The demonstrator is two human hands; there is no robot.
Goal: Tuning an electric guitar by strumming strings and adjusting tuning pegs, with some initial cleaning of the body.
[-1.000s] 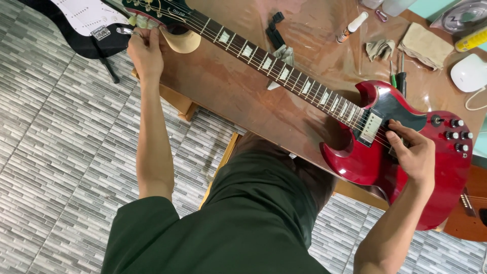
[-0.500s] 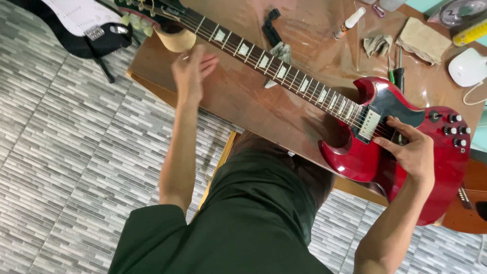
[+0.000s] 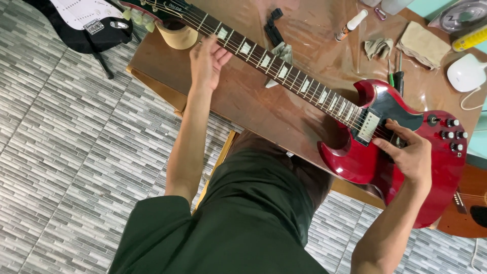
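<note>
Our left hand (image 3: 207,62) has come off the headstock and now sits open, holding nothing, beside the neck (image 3: 284,75). The guitar (image 3: 401,152) lies flat on the table (image 3: 264,106). Our right hand (image 3: 410,155) still rests on the strings, gripping nothing.

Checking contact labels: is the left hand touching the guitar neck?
Cannot tell. Head view shows the left hand open beside the red guitar's neck; fingertips overlap its edge, contact unclear.

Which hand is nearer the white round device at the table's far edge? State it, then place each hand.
Right. The right hand rests on the red guitar body, below the white device. The left hand is far along the neck.
</note>
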